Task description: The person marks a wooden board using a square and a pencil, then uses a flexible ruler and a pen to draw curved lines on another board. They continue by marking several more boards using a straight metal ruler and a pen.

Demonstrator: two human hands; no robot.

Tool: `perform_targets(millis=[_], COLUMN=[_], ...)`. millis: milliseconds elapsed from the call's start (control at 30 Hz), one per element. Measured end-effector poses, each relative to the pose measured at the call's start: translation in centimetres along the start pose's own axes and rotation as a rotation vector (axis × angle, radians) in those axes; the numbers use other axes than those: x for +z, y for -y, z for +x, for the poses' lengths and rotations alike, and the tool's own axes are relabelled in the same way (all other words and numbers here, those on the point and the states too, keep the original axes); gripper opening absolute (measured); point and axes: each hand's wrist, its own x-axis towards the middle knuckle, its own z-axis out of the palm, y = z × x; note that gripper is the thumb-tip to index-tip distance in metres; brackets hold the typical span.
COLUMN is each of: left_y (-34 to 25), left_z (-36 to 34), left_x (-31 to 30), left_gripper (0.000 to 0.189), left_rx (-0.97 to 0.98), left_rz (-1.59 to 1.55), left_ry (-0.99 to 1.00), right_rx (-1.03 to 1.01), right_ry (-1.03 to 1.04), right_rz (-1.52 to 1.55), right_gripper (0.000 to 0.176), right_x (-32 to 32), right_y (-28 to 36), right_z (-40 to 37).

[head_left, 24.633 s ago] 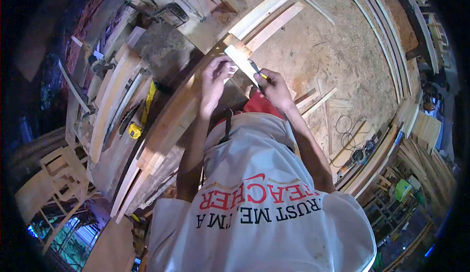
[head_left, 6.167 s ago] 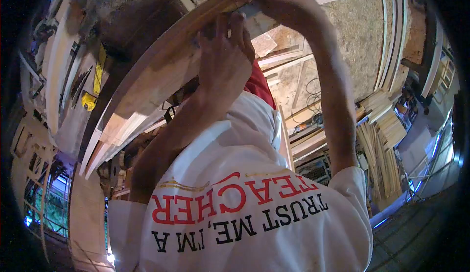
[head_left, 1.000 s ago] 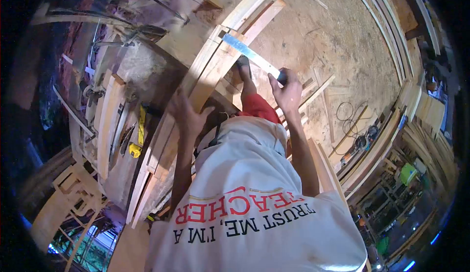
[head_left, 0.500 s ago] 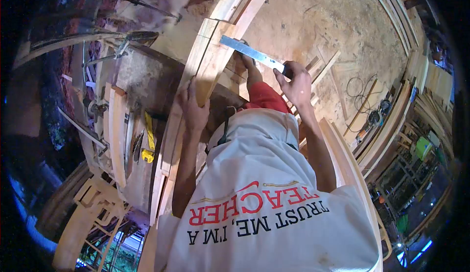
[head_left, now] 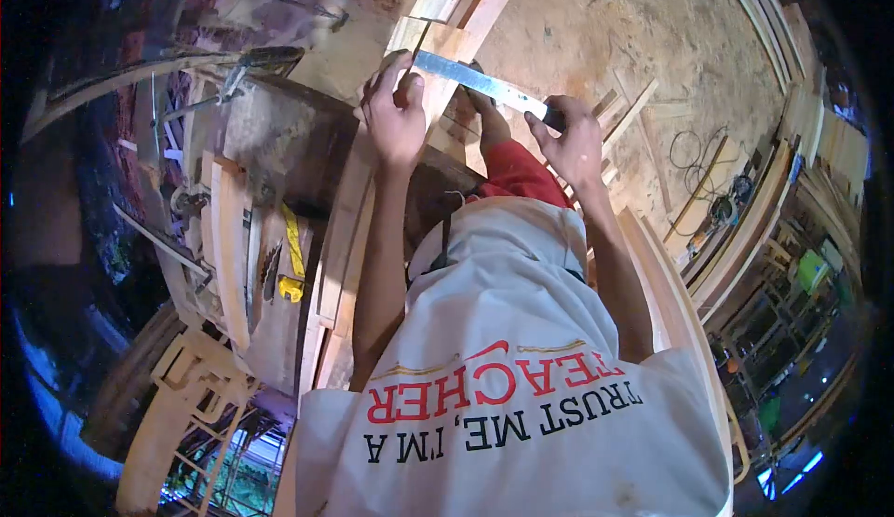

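Steel is what both my hands meet on: the square [head_left: 484, 84] lies with its blade flat across the pale board [head_left: 436, 40], which runs away from me along the edge of the bench [head_left: 279, 135]. My right hand [head_left: 570, 135] is closed around the square's dark stock, off the board's near side. I judge this grip pulls the stock in against the edge, so the blade sits true across the face. My left hand [head_left: 396, 116] is not wrapped round anything. It rests on the board with bent fingers, and the fingertips press on the blade's far end, I think to stop it pivoting or lifting. A yellow tape [head_left: 294, 284] lies further down the bench, well apart from both hands. Thin offcuts [head_left: 633, 107] are scattered on the sawdusty floor [head_left: 596, 23] beyond my right hand.
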Motion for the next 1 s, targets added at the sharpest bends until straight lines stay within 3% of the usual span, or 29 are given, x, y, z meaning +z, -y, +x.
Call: perform_targets(millis=[33, 333, 433, 767, 833, 1000], left_y=[0.1, -1.0, -0.1, 0.3, 0.5, -0.1], left_z=[0.2, 0.8, 1.3, 1.1, 1.2, 1.2], left_x=[0.5, 2.1, 2.4, 2.3, 2.2, 2.3], left_gripper=[0.027, 0.016, 0.016, 0.014, 0.014, 0.015], left_rx=[0.053, -0.074, 0.036, -0.13, -0.022, -0.012], left_rz=[0.014, 0.304, 0.235, 0.172, 0.109, 0.172], left_ry=[-0.071, -0.261, -0.334, -0.263, -0.269, -0.31], right_rx=[0.01, 0.024, 0.044, 0.047, 0.054, 0.075], right_ry=[-0.004, 0.019, 0.019, 0.009, 0.015, 0.037], right_rz=[0.0, -0.011, -0.004, 0.025, 0.03, 0.05], right_gripper=[0.038, 0.037, 0.037, 0.037, 0.037, 0.038], right_x=[0.1, 0.4, 0.4, 0.6, 0.6, 0.2], right_y=[0.0, 0.1, 0.0, -0.4, -0.2, 0.4], right_z=[0.1, -0.4, -0.2, 0.2, 0.2, 0.4])
